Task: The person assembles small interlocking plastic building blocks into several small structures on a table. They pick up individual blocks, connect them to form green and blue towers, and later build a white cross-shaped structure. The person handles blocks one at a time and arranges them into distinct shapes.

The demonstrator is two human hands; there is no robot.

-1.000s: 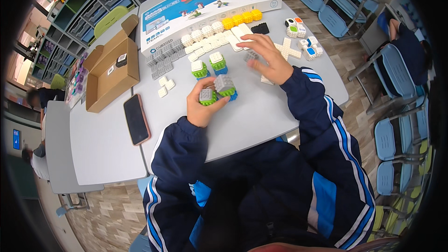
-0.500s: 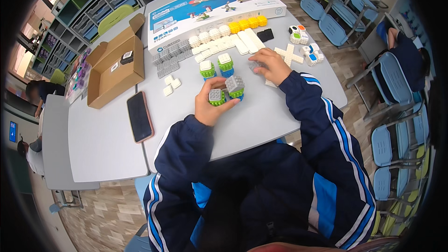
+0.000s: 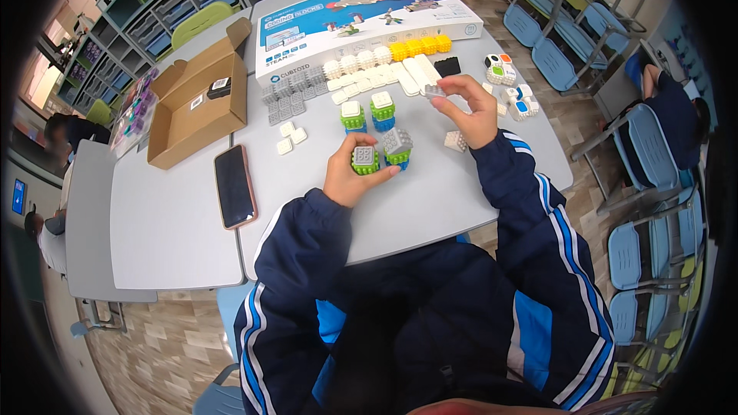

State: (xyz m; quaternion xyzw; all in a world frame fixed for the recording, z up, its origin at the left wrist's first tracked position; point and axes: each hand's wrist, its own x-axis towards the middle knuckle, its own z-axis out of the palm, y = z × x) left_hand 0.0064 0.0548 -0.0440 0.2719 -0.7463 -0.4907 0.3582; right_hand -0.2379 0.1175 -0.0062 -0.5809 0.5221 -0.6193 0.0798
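Observation:
My left hand (image 3: 345, 175) is curled around the near pair of green block stacks. One has a flat grey plate (image 3: 364, 155) on top; the other carries a tilted grey block (image 3: 397, 140). Behind them stand two green-and-blue stacks with white caps, one left (image 3: 352, 115) and one right (image 3: 382, 111). Whether all the stacks are joined is hidden. Off to the right and raised over the table, my right hand (image 3: 478, 111) pinches a small grey block piece (image 3: 433, 91) between thumb and fingers. Below that hand lies a pale studded piece (image 3: 455, 141).
A large blue-and-white box (image 3: 369, 11) lies at the back, fronted by rows of grey pieces (image 3: 296, 92), white pieces and yellow blocks (image 3: 420, 47). To the left are an open cardboard box (image 3: 196, 107), a phone (image 3: 235, 187) and white tiles (image 3: 292, 137). Electronic-looking cubes (image 3: 500, 69) sit right.
My right hand has lifted off the table and moved right, with the grey piece now visible in its fingertips. The left hand stays around the stacks. The whole view has shifted slightly.

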